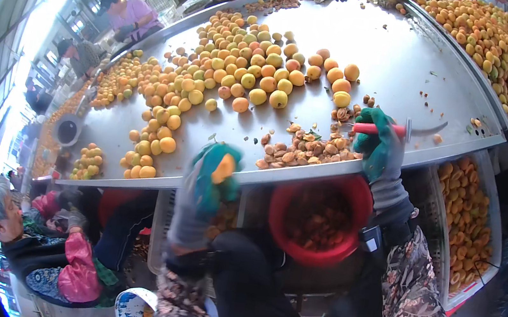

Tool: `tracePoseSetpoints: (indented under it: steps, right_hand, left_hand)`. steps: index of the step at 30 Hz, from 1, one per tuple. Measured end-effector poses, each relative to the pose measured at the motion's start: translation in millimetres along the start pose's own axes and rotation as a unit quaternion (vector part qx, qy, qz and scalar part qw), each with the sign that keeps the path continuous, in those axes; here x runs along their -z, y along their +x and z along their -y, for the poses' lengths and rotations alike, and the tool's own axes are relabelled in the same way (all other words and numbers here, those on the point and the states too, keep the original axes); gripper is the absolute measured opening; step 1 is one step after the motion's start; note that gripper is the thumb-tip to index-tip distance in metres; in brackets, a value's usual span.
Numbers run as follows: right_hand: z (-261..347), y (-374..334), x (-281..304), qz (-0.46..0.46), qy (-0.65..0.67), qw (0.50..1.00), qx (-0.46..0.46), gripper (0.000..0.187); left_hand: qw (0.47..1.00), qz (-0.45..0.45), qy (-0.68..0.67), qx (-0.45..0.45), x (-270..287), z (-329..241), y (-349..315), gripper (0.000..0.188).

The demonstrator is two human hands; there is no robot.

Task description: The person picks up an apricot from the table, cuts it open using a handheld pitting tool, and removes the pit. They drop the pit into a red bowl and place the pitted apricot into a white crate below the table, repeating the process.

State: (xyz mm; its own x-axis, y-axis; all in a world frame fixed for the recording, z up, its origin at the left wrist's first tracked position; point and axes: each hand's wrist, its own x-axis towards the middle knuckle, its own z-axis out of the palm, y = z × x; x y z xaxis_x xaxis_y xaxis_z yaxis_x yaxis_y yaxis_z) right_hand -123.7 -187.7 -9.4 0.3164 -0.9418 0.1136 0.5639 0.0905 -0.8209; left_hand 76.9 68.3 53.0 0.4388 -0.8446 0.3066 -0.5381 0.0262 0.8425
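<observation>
Both my hands wear green-and-grey work gloves. My left hand (207, 184), blurred by motion, is closed around an orange apricot piece (224, 169) just over the near edge of the metal table (400, 69); whether it is a half or a whole fruit I cannot tell. My right hand (381, 151) grips a small knife (397, 131) by its red handle, the curved blade pointing right above the tabletop. Beside that hand lies a heap of brown apricot pits (309, 150) along the table's near edge. Whole apricots (248, 81) spread over the table beyond my hands.
Below the edge stand a red tub (277, 216) with brown contents and, to the right, a crate (490, 254) of apricot halves. More apricots (499, 50) fill the far right. A seated person in pink sleeves (82, 270) is at left; others work along the table's far side.
</observation>
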Motion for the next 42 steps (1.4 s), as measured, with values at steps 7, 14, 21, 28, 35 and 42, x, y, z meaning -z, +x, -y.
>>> tracePoseSetpoints:
  steps: [7, 14, 21, 28, 35, 42]
  right_hand:
    - [12, -7, -13, 0.188, -0.034, 0.981, -0.027, 0.035]
    - [40, -18, 9, 0.223, -0.009, 0.975, 0.001, 0.037]
    - [38, -12, 16, 0.202, -0.002, 0.979, 0.016, 0.04]
    - [47, -24, 7, 0.234, -0.027, 0.956, -0.175, 0.03]
    - [45, -58, -12, 0.226, -0.343, 0.908, 0.08, 0.029]
    - [41, -70, -27, 0.297, -0.382, 0.863, 0.145, 0.026]
  left_hand:
    - [0.905, 0.068, 0.418, 0.043, 46, -1, -10, 0.049]
    - [0.866, 0.107, 0.488, -0.006, -67, 46, 167, 0.059]
    - [0.816, 0.182, 0.543, 0.081, -91, 95, 190, 0.061]
    - [0.978, 0.098, 0.094, 0.16, -74, 63, 141, 0.041]
    - [0.913, 0.094, -0.371, 0.14, -106, -40, 44, 0.049]
    - [0.938, 0.029, -0.323, 0.125, -118, -34, 17, 0.045]
